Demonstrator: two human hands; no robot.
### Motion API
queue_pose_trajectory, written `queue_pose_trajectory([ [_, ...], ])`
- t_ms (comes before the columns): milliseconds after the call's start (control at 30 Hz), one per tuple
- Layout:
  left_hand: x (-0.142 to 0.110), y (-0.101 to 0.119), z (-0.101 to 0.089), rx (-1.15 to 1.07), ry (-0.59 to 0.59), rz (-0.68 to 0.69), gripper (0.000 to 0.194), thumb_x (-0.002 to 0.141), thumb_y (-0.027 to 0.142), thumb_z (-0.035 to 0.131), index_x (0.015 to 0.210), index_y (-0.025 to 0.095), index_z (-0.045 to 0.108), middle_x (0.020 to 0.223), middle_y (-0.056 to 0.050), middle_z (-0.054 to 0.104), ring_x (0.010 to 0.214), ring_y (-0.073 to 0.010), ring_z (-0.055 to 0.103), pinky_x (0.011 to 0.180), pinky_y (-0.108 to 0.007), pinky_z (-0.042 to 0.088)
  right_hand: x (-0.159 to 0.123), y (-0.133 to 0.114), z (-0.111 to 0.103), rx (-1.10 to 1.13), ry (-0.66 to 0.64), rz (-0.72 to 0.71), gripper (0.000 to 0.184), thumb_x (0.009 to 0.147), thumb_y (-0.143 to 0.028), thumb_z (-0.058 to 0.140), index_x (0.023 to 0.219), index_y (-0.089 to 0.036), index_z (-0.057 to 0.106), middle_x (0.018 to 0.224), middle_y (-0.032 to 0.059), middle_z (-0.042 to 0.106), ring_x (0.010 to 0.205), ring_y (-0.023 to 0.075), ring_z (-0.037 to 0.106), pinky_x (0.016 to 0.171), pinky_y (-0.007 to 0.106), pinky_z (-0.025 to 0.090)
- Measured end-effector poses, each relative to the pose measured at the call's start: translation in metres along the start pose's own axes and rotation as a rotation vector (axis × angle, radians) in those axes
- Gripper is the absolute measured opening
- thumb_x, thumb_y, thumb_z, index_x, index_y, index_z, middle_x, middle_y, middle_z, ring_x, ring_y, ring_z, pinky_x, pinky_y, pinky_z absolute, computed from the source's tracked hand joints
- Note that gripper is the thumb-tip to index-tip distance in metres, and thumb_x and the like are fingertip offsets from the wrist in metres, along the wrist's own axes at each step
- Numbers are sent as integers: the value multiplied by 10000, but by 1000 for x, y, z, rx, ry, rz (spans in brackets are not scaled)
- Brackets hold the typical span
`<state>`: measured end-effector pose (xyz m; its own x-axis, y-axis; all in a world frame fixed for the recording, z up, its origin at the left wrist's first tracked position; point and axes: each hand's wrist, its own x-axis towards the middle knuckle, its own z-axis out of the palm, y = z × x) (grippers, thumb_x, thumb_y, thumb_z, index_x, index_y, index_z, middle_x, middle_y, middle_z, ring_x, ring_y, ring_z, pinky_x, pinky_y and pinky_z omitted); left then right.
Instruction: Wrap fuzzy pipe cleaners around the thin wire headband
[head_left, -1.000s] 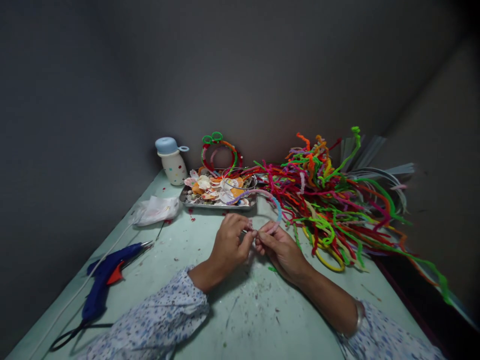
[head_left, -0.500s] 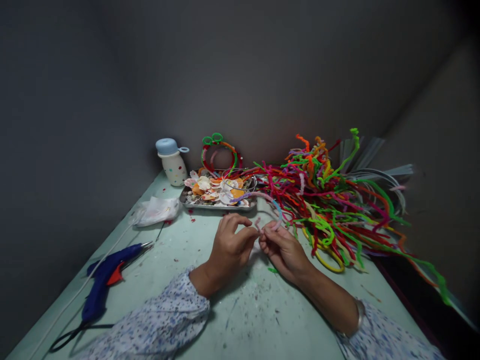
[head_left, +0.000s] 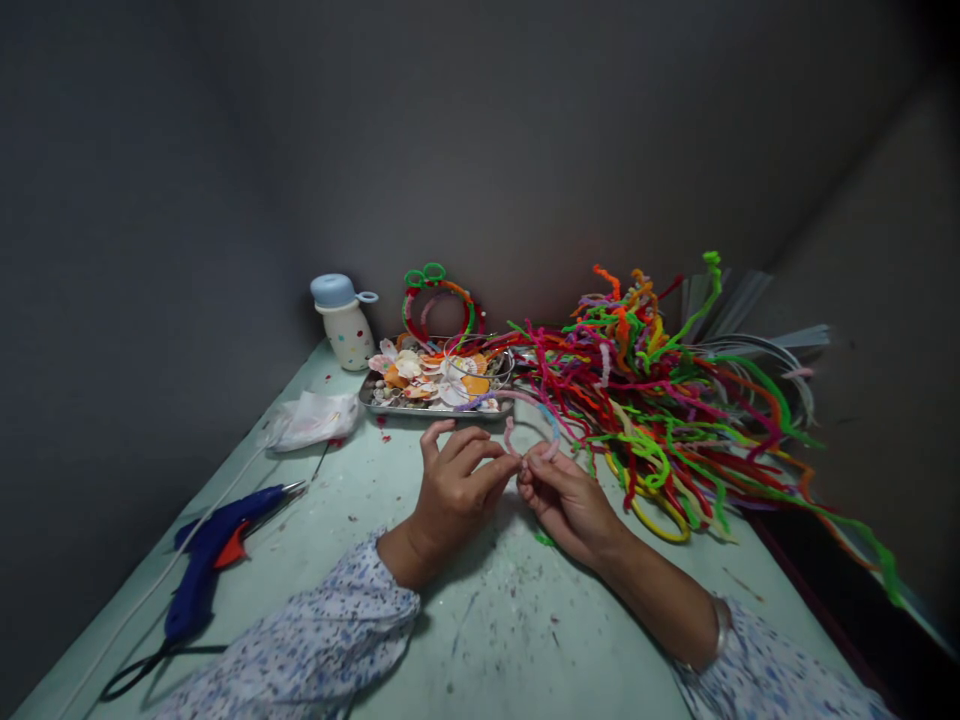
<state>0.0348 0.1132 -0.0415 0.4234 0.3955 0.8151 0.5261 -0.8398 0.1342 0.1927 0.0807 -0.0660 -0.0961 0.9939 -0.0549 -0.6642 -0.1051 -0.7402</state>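
Note:
Between my hands is a curved hoop wrapped in fuzzy pipe cleaner (head_left: 553,422), pink, blue and lilac, which arcs up toward the tray. My right hand (head_left: 570,505) pinches its lower end between thumb and fingers. A short pink pipe cleaner end (head_left: 509,430) sticks up beside the pinch. My left hand (head_left: 459,490) has thumb and forefinger pressed together at the same spot, touching the pink end's base, with the other fingers raised. Exactly what the left fingertips hold is small and partly hidden.
A metal tray (head_left: 435,411) of shells stands behind my hands, with decorated hoops (head_left: 406,318) at its back. Right is a heap of colourful pipe cleaners (head_left: 660,400). Left are a blue glue gun (head_left: 196,590), a plastic bag (head_left: 311,422) and a white bottle (head_left: 349,335).
The short pink end has swung from leaning low between the fingers to standing more upright. My left hand has turned slightly, its upper fingers lifting and spreading. The right hand barely moves.

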Motion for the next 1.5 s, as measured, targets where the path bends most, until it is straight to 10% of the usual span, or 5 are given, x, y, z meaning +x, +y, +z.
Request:
queue_pose_trajectory([
  [1500,0,0,1,69,-166,11,127,864,153,526,876,197,645,847,-31,643,914,-202,545,952,-439,295,-2,-2,4,-100,14,-25,201,750,-315,726,754,-198,562,654,-20,599,575,88,530,526,188,402],
])
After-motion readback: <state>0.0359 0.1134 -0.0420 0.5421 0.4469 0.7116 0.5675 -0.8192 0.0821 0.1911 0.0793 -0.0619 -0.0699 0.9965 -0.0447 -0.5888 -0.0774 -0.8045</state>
